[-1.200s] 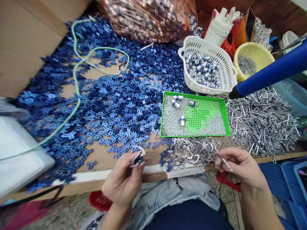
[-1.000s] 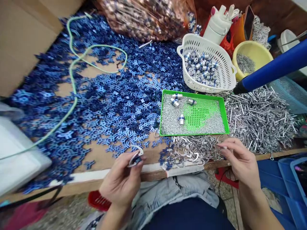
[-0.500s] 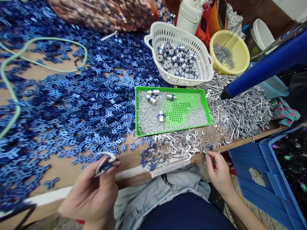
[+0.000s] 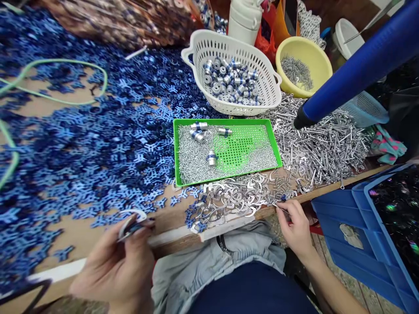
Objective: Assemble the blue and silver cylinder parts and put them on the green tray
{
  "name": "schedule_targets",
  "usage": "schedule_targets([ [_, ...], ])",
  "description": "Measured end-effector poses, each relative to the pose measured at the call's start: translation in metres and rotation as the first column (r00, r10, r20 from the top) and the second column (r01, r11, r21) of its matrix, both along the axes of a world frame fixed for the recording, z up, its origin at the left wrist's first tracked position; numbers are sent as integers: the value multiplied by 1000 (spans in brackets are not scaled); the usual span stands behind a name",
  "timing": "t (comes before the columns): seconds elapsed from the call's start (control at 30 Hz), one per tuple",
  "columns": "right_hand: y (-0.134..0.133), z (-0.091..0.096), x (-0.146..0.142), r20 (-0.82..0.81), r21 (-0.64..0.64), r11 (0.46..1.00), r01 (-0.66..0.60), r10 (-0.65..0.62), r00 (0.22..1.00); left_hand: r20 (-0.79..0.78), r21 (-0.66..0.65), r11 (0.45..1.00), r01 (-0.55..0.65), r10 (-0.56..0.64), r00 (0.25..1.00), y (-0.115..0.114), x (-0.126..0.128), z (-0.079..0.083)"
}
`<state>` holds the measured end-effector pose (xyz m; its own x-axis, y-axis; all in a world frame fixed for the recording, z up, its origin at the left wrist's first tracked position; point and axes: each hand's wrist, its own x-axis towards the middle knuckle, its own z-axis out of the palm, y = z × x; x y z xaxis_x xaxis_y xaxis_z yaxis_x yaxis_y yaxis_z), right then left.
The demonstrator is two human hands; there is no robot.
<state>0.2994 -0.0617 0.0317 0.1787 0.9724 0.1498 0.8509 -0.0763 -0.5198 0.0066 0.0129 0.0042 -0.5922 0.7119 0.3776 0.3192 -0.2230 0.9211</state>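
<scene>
My left hand (image 4: 121, 266) is closed on a curved silver clip with a blue piece in it (image 4: 131, 222), held just off the table's front edge. My right hand (image 4: 294, 226) pinches at small metal bits at the edge of the pile of curved silver clips (image 4: 232, 198); what sits between its fingertips is too small to name. A green perforated tray (image 4: 225, 123) with tiny screws and a few blue-banded metal cylinders lies beyond the clips.
Blue cross-shaped plastic pieces (image 4: 98, 131) cover the left of the table, with a green cord (image 4: 65, 65) over them. A white basket (image 4: 232, 74) of cylinders, a yellow bowl (image 4: 304, 65), a heap of metal pins (image 4: 327, 144), a blue tube (image 4: 353, 65) and blue crates (image 4: 369, 235) are on the right.
The view has swung right and down. My right hand dropped from above the clips to the table edge and pinches there. My left hand still holds the clip.
</scene>
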Motion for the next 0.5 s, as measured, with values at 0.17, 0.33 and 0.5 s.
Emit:
schedule_targets([
  [0.17, 1, 4, 1, -61, -39, 997, -62, 59, 996, -21, 22, 1000, 17, -17, 1000, 3, 0, 1],
  [0.33, 1, 3, 2, -43, -66, 978, -195, 193, 980, -10, 27, 1000, -2, 3, 1000, 6, 0, 2],
  [0.5, 5, 7, -1, -258, -61, 990, -127, 107, 960, -75, -15, 1000, 17, -18, 997, 2, -5, -3],
])
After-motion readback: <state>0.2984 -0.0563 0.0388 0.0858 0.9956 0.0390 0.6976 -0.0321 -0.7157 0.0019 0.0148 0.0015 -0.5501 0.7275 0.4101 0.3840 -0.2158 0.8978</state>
